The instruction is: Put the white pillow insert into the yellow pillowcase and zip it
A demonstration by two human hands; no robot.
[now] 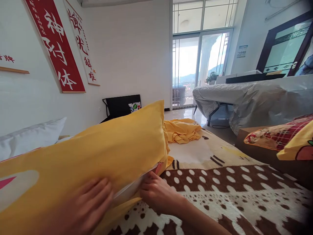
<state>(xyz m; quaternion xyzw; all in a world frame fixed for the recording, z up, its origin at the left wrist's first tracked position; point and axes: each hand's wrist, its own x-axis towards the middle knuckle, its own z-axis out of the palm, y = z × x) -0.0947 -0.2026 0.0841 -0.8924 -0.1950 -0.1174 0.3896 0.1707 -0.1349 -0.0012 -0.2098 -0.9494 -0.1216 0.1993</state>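
Observation:
A yellow pillowcase [122,140] with a white pillow [130,189] inside stands on its long side across the bed, its near edge gaping so that a white strip shows. My right hand [158,192] has its fingers closed on the edge of this gap, near the pillow's right end. Farther left, my left hand [85,204] lies against the front of the pillowcase, fingers curled onto the cloth by the near edge. Motion blurs that hand, and its thumb is hidden.
Brown-and-cream patterned bedding [207,179] covers the bed. Crumpled yellow cloth [183,129] lies beyond the pillow. To the left is a white pillow [34,132]; at right, a plaid cushion [281,135] rests on a cardboard box [256,147]. A plastic-draped table [232,94] stands behind.

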